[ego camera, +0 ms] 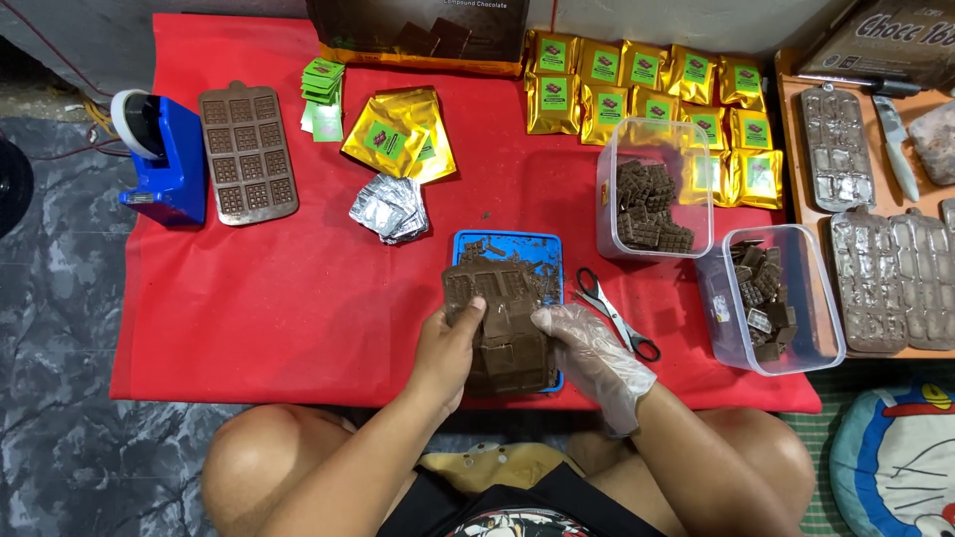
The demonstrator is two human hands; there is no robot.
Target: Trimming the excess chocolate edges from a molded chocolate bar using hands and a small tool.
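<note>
— Near the front edge of the red cloth [279,318], over the blue tray [507,242], what were you holding?

— You had a brown chocolate mould [500,328] between both hands, lying over the tray with its near end toward your lap. Your left hand [448,348], bare, gripped the mould's left edge, thumb curled over the top face and the other fingers hidden under it. Your right hand [587,348], in a thin clear glove, met the right edge with fingers half bent; whether they clamped it or only pressed against it, I cannot tell.

— How would you have done that step well?

— By my judgement, you needed to keep the mould low over the tray so loose crumbs and pieces fell into it and not on the cloth. Flexing from both long edges evenly would have spared the small bars from snapping, and the bare thumb was better kept off the chocolate.

— What lay close by?

— Scissors [615,311] lay just right of the tray, two clear tubs of chocolate pieces [652,204] beyond them, crumpled foil wrappers [391,207] toward the middle, gold pouches [637,89] along the far edge, and a second brown mould [247,151] beside a blue tape dispenser [164,154] at the left edge.
</note>
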